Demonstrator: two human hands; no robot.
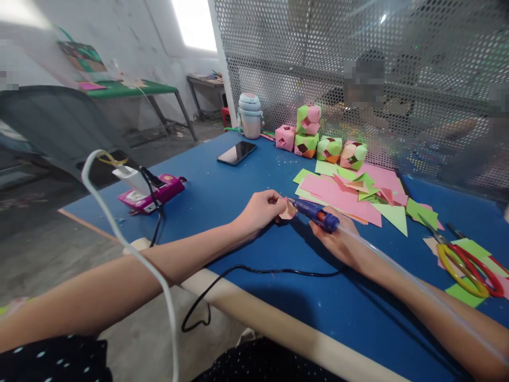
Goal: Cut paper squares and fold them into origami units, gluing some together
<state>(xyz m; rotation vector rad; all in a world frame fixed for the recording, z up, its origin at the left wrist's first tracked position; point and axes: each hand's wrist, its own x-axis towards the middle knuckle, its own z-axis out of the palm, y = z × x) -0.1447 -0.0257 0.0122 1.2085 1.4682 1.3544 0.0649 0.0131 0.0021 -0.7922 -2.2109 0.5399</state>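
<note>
My left hand [265,208] pinches a small folded piece of peach paper [288,210] just above the blue table. Wrapped round a blue hot glue gun [318,213], my right hand [338,239] holds its nozzle against or very close to the paper; which of the two I cannot tell. A long clear glue stick [377,249] sticks out of the gun's back end and runs over my right forearm. The gun's black cord [278,271] trails left across the table and over its front edge.
Folded paper cubes [308,144] stand along the perforated metal screen [270,48]. Pink and green paper sheets [342,196] lie before them. Scissors [465,265] rest at right. A phone [237,153], a bottle [250,118] and a magenta power strip [167,190] with cables are farther left.
</note>
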